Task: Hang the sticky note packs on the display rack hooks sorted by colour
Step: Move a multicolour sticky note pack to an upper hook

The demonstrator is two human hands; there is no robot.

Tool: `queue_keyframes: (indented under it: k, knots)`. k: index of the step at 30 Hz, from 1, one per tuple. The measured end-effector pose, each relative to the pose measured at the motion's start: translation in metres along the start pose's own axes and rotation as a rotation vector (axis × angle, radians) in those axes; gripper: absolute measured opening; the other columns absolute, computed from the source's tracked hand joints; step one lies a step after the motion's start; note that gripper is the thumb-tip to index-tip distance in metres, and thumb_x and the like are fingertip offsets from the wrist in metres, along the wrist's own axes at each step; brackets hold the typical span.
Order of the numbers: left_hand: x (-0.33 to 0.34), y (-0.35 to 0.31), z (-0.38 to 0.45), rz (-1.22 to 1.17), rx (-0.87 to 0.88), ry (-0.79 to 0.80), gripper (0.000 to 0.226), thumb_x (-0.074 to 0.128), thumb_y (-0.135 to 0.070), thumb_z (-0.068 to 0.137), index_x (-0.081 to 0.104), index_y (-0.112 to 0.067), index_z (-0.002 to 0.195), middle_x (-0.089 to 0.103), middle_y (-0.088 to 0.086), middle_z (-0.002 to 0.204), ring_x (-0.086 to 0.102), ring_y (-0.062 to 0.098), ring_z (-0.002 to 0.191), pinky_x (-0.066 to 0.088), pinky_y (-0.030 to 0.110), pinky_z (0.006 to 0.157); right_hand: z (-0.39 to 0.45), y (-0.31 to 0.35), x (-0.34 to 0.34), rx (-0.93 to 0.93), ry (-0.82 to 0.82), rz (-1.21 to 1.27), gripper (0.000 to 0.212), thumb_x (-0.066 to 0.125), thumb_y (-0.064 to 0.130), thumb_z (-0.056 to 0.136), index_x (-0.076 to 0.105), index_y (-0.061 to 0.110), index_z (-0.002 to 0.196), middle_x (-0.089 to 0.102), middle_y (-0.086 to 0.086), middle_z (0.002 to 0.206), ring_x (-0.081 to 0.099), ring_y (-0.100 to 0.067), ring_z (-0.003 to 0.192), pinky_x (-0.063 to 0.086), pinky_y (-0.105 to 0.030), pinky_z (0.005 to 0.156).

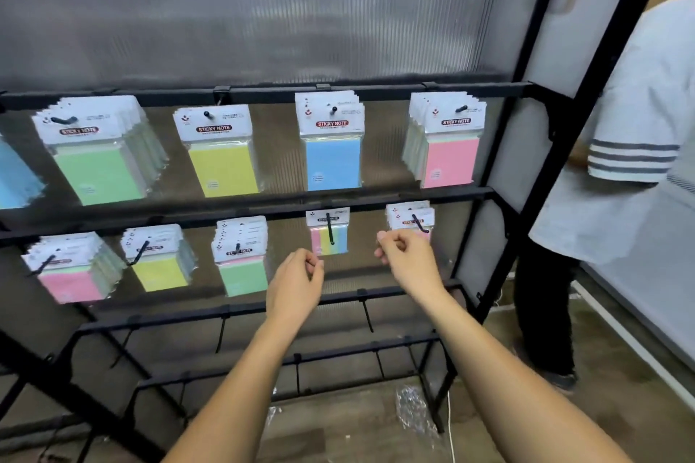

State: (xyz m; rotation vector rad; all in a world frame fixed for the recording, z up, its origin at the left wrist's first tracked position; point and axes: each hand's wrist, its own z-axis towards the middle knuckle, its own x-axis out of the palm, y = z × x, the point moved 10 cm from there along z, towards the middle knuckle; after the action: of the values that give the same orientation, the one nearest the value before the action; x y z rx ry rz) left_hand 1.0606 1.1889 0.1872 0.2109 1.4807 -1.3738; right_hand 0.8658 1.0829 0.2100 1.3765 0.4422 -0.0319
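Observation:
Sticky note packs hang on the black display rack [263, 90]. The top rail carries green packs [99, 169], a yellow pack [223, 167], a blue pack [333, 163] and pink packs [449, 162]. Pink packs [69, 284], yellow packs [161, 272], green packs [244, 276], a striped multicolour pack [330, 241] and white-headed packs [408, 216] hang on the rail below. My left hand [297, 284] is raised just below the striped pack with its fingers curled, holding nothing. My right hand [408, 259], fingers also curled, covers the lower part of the white-headed packs; I see nothing in it.
Bare hooks [366, 314] stick out from the two lowest rails. A crumpled clear wrapper [413, 412] lies on the wooden floor. A person in a white shirt [620, 169] stands close behind the rack's right post. Another blue pack [15, 177] shows at the left edge.

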Motion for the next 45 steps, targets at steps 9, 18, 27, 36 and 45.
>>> queue_keyframes:
  k: [9, 18, 27, 36, 45]
  knots:
    - [0.033, 0.002, -0.010, 0.009, -0.048, 0.031, 0.013, 0.051, -0.034, 0.098, 0.055, -0.022, 0.095, 0.060, -0.006, 0.094, 0.056, 0.013, 0.083, 0.041, 0.030, 0.066, -0.001, -0.078, -0.027, 0.149, -0.028, -0.183, 0.024, 0.057, 0.027, 0.094, 0.064, 0.023, 0.071, 0.069, 0.008, 0.064, 0.067, -0.018, 0.072, 0.055, -0.036, 0.080]
    - [0.048, 0.009, 0.016, 0.006, -0.059, 0.023, 0.032, 0.050, -0.041, 0.098, 0.057, -0.016, 0.116, 0.062, -0.001, 0.111, 0.058, 0.016, 0.101, 0.053, 0.038, 0.082, 0.021, -0.095, -0.037, 0.213, -0.058, -0.264, 0.026, 0.059, 0.040, 0.094, 0.061, 0.014, 0.090, 0.063, 0.005, 0.080, 0.061, -0.019, 0.082, 0.046, -0.033, 0.075]
    - [0.057, 0.029, 0.057, 0.108, -0.150, 0.040, 0.074, 0.050, -0.049, 0.097, 0.028, 0.000, 0.148, 0.044, 0.017, 0.146, 0.041, 0.033, 0.134, 0.042, 0.044, 0.100, 0.058, -0.115, -0.035, 0.305, -0.108, -0.316, 0.067, 0.066, 0.042, 0.088, 0.042, 0.002, 0.136, 0.056, -0.013, 0.129, 0.056, -0.030, 0.117, 0.048, -0.039, 0.094]
    - [0.073, 0.041, 0.084, 0.078, -0.173, 0.041, 0.034, 0.056, -0.046, 0.095, 0.050, -0.016, 0.111, 0.064, 0.003, 0.102, 0.055, 0.023, 0.100, 0.050, 0.039, 0.074, 0.077, -0.121, -0.039, 0.304, -0.135, -0.339, 0.057, 0.070, 0.044, 0.086, 0.051, 0.004, 0.123, 0.062, -0.012, 0.118, 0.058, -0.030, 0.111, 0.048, -0.037, 0.089]
    - [0.064, 0.030, 0.063, 0.024, -0.136, 0.016, 0.030, 0.055, -0.045, 0.096, 0.060, -0.016, 0.097, 0.069, 0.001, 0.089, 0.064, 0.024, 0.083, 0.056, 0.043, 0.070, 0.053, -0.112, -0.048, 0.216, -0.158, -0.314, 0.030, 0.062, 0.037, 0.095, 0.062, 0.008, 0.095, 0.066, -0.004, 0.090, 0.060, -0.023, 0.083, 0.042, -0.033, 0.069]
